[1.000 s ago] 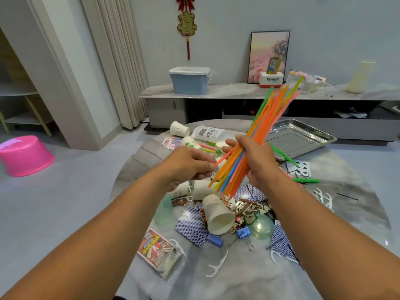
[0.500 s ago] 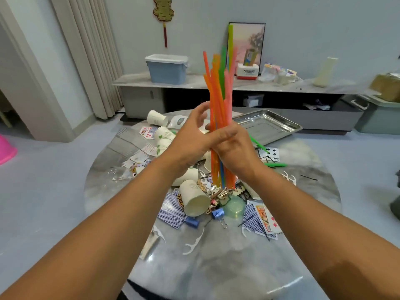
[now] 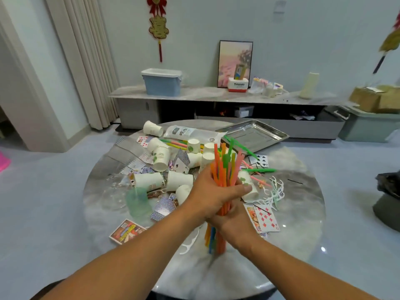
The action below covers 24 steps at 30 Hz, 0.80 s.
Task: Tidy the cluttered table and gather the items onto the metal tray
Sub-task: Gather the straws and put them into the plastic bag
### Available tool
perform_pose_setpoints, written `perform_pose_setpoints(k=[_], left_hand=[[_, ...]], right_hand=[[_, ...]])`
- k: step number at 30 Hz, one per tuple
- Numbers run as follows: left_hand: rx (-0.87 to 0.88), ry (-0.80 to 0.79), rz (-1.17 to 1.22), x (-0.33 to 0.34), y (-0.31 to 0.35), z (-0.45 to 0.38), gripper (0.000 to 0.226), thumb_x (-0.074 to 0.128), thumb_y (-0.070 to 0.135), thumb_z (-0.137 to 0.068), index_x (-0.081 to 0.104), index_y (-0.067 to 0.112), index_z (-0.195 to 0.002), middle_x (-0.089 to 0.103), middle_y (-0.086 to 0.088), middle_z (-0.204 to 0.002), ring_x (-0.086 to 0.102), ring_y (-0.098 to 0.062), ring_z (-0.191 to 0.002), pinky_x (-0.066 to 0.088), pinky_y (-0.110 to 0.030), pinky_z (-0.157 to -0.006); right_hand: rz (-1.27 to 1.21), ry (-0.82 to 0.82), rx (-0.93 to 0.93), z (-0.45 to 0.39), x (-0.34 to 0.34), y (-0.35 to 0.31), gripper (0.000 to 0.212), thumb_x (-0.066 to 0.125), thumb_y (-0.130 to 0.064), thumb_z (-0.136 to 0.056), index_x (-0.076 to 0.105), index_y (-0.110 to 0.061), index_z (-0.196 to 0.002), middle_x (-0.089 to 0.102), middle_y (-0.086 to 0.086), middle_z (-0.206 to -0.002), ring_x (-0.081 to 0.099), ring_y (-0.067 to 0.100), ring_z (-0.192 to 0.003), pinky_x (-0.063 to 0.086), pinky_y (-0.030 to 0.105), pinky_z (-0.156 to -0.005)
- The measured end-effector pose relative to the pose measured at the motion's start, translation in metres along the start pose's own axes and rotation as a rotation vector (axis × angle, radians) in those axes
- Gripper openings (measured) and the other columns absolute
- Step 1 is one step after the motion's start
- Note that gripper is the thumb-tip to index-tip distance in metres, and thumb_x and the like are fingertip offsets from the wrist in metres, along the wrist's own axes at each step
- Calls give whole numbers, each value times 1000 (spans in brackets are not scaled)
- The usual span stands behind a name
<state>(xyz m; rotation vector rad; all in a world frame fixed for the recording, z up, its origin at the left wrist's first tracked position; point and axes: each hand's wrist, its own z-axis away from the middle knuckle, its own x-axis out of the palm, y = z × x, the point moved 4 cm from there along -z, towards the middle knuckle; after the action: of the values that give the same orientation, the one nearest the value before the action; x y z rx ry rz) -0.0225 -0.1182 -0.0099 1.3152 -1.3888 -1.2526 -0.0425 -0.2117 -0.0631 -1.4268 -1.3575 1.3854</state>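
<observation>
Both hands grip one upright bundle of coloured straws (image 3: 225,167) over the near middle of the round marble table (image 3: 303,202). My left hand (image 3: 213,193) wraps the bundle's middle, thumb across its front. Just below it, my right hand (image 3: 232,224) holds the lower part. The straws' bottom ends stand on or just above the tabletop. The metal tray (image 3: 268,135) sits at the table's far right edge, with nothing in it. White paper cups (image 3: 161,159), playing cards (image 3: 265,217), loose straws (image 3: 175,144) and white floss picks (image 3: 275,191) lie scattered over the table.
A translucent green cup (image 3: 138,202) and a colourful card box (image 3: 126,231) lie at the near left. A white pouch (image 3: 186,133) lies at the far side. Behind the table runs a low cabinet with a blue bin (image 3: 162,82). A dark bag (image 3: 389,195) stands at the right.
The bundle went from slanted to upright, then dropped down to the tabletop. My left hand moved from beside the straws to gripping them above my right hand.
</observation>
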Motion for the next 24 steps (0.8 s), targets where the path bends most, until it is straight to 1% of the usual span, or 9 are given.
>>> perform_pose_setpoints(k=[3, 5, 7, 11, 14, 18, 20, 22, 24], left_hand=[[-10, -22, -70, 5, -5, 5, 55, 93, 43, -59, 68, 16, -99, 76, 3, -85, 74, -11, -82, 57, -27, -77], [-10, -20, -74, 8, -7, 7, 52, 92, 44, -58, 68, 22, -99, 76, 6, -87, 73, -8, -83, 57, -23, -76], [-5, 31, -31, 12, -9, 7, 42, 92, 34, -65, 69, 30, -100, 76, 10, -91, 73, -5, -86, 58, -20, -75], [-11, 152, 59, 13, -14, 4, 36, 90, 28, -71, 69, 26, -100, 76, 9, -87, 73, -5, -82, 54, -12, -66], [-58, 168, 13, 17, -27, 9, 30, 91, 26, -72, 66, 29, -90, 73, 11, -79, 72, -4, -76, 52, -12, -62], [-43, 227, -12, 18, -20, -1, 29, 90, 29, -73, 65, 31, -88, 72, 17, -76, 69, 3, -72, 49, -7, -59], [-10, 164, 29, 13, -5, -17, 42, 92, 40, -66, 67, 32, -99, 74, 16, -87, 71, 1, -81, 53, -12, -65], [8, 22, 35, 8, 10, -35, 74, 88, 59, -60, 60, 33, -123, 72, 18, -109, 69, 0, -101, 57, -19, -82], [-7, -24, 78, -2, 18, -51, 89, 77, 73, -64, 48, 35, -139, 66, 20, -122, 63, 7, -112, 52, -15, -89]], right_hand=[[28, 23, 60, 8, 0, 17, 38, 82, -12, -73, 71, -44, -91, 76, -8, -91, 74, 11, -83, 62, 31, -74], [34, 38, 76, 11, 2, 23, 25, 80, -28, -69, 70, -35, -91, 77, -7, -89, 74, 10, -82, 62, 37, -76], [16, 44, 49, 10, 4, 21, 31, 74, -43, -66, 69, -42, -97, 76, -13, -90, 73, 6, -85, 61, 30, -75], [-23, 59, -35, 3, 3, 19, 38, 71, -45, -73, 62, -59, -107, 74, -22, -100, 70, -3, -98, 57, 17, -78], [9, 62, 21, 1, 5, 34, 39, 64, -54, -71, 58, -67, -108, 72, -28, -100, 68, -3, -99, 58, 22, -82], [-16, 95, 19, -9, 3, 30, 35, 60, -51, -72, 62, -60, -106, 74, -22, -95, 70, 1, -92, 58, 21, -74], [-80, 105, -45, -23, -4, 14, 34, 64, -44, -77, 66, -49, -110, 76, -13, -98, 72, 6, -94, 60, 28, -77], [-134, 96, -103, -43, -15, -5, 31, 68, -36, -83, 69, -31, -114, 76, 1, -95, 74, 16, -92, 62, 38, -76], [-133, 140, -68, -67, -27, -16, 20, 71, -35, -84, 70, -20, -98, 70, 5, -74, 68, 19, -70, 58, 48, -62]])
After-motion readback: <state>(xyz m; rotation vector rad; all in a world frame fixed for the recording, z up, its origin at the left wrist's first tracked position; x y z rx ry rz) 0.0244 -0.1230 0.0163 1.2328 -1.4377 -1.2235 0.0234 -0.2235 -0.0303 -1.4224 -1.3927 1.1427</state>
